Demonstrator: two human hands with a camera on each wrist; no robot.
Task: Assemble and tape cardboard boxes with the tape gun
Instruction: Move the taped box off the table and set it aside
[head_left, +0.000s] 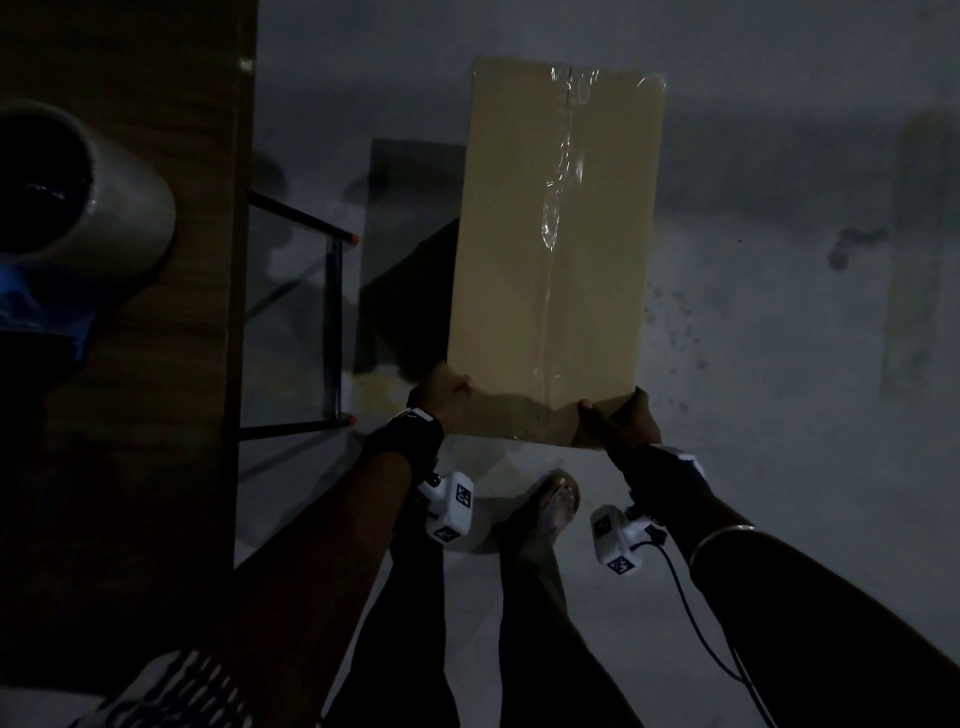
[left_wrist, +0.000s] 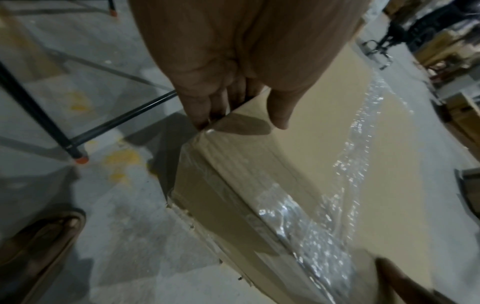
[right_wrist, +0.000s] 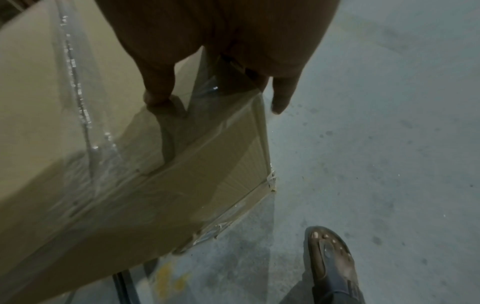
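Nearest, both hands carry a closed cardboard box (head_left: 556, 234) out over the floor (head_left: 779, 312), each taking one near corner. The left hand (head_left: 441, 389) clamps its corner with the thumb on the top face and the fingers (left_wrist: 205, 107) curled under the edge; the right hand (head_left: 621, 418) pinches the opposite corner the same way, thumb pressed on top and fingers wrapped below, though its little finger seems to hang free of the cardboard. A grip at two corners like this suits a light, empty box: it keeps the long body level and away from the legs while it is moved. A foot (right_wrist: 328, 253) in a sandal stands just below the near edge.

Further out, a strip of clear tape (head_left: 558, 208) runs the length of the top face along the centre seam and folds over the near end, so this side looks sealed. Left of the box, the black table frame (head_left: 332, 322) with orange feet stands on the floor, and beyond it the wooden tabletop (head_left: 156, 312) holds a large roll of tape (head_left: 88, 197). The dim light makes it unclear whether that roll sits in a tape gun.
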